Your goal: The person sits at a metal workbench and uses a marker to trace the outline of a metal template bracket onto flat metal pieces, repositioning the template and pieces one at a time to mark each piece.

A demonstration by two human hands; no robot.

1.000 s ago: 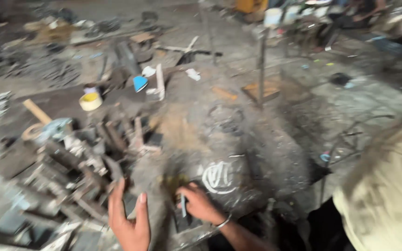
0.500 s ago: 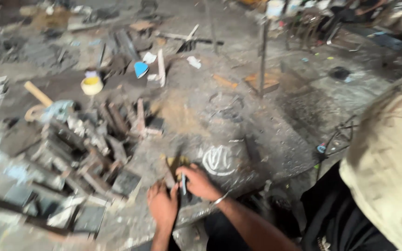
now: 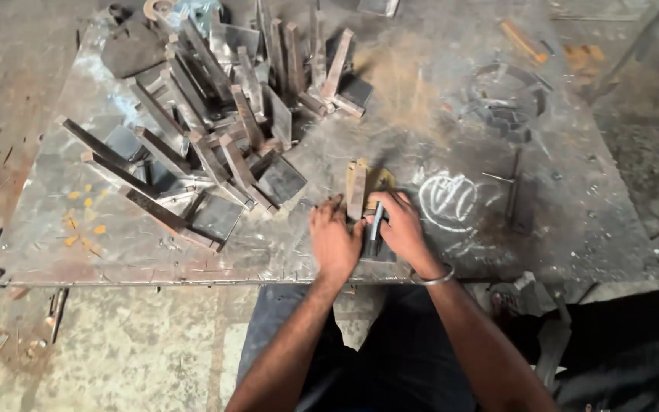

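Both hands rest on a scratched steel worktable (image 3: 116,252) near its front edge. My left hand (image 3: 332,238) presses against a short upright metal bar (image 3: 356,187) that stands on a small flat plate (image 3: 381,180). Around a thin marker-like stick (image 3: 375,227), my right hand (image 3: 403,229) is curled, the stick's tip pointing down at the plate beside the bar. A metal bangle (image 3: 437,278) circles the right wrist. White chalk scribbles (image 3: 449,200) lie just right of the hands.
A heap of welded bar-and-plate pieces (image 3: 223,122) fills the table's left and back. A metal ring with small parts (image 3: 505,99) sits at the back right. Loose rods lie on the concrete floor (image 3: 116,351) at left.
The view has swung down and closer over the table. Both hands have come together around the upright bar, the left one moving right to it.
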